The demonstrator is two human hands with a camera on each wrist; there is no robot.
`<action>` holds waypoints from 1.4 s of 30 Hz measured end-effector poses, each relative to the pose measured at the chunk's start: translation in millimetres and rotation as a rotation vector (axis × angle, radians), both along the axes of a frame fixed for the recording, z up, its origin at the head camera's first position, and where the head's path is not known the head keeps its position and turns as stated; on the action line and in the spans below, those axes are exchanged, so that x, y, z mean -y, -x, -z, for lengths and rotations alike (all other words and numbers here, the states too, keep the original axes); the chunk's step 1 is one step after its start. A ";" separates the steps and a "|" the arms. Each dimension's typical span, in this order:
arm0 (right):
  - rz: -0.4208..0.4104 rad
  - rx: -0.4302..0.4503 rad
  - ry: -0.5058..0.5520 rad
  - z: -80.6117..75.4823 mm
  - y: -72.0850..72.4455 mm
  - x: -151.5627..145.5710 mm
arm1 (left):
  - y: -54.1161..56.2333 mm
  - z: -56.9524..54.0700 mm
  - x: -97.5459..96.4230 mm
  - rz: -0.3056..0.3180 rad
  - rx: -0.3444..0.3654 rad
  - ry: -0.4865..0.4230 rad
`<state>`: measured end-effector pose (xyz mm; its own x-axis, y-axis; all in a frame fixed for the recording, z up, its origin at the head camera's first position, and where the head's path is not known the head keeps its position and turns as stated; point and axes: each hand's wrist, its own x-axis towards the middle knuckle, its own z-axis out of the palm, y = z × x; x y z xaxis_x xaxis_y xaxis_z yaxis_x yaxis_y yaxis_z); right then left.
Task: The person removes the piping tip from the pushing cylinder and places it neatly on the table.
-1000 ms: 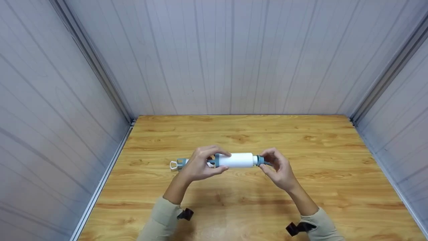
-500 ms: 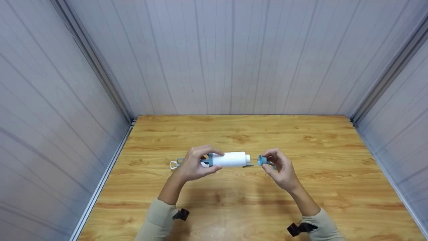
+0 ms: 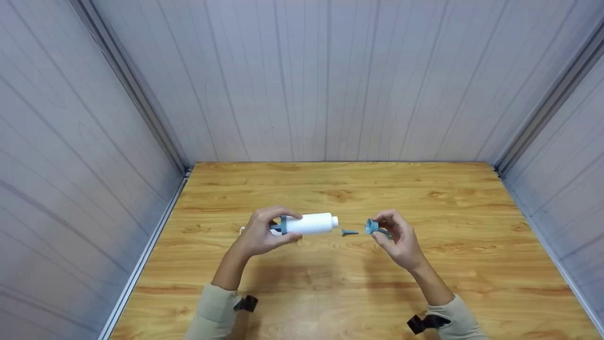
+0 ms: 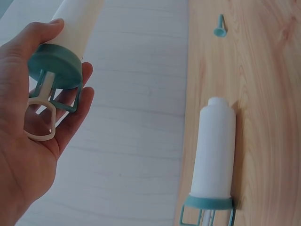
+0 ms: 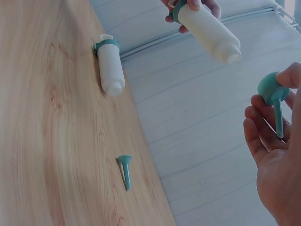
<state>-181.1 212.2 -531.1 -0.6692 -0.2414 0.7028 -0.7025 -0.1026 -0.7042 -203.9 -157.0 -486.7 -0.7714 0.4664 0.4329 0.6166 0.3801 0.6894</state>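
My left hand (image 3: 262, 233) grips a white icing syringe (image 3: 312, 223) near its teal collar (image 4: 56, 66), thumb on one side and fingers on the other. The syringe's bare white tip points right, and its plunger ring (image 4: 42, 127) shows by the palm. Between thumb and fingers, my right hand (image 3: 398, 243) pinches a teal nozzle (image 5: 272, 88), its wide mouth facing the syringe and its thin tube toward the palm. A gap separates the nozzle from the tip. Both hands are above the wooden table.
A second white syringe (image 4: 214, 150) lies on the table, mostly hidden behind my left hand in the head view. Another teal nozzle (image 3: 349, 232) lies on the table (image 3: 330, 293) below the gap between my hands. Pale panel walls (image 3: 325, 80) enclose the back and sides.
The nozzle has come off the syringe tip. My left hand has moved left with the syringe, uncovering the loose nozzle; my right hand has barely shifted.
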 end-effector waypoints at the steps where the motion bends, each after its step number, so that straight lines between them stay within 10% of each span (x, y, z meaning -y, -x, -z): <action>1: -0.004 -0.003 0.005 -0.1 0.1 -0.2 | -0.1 0.2 2.3 -0.006 0.005 0.001; 42: -0.014 -0.018 0.003 3.3 1.5 0.5 | 5.3 36.9 60.5 -0.079 0.218 0.084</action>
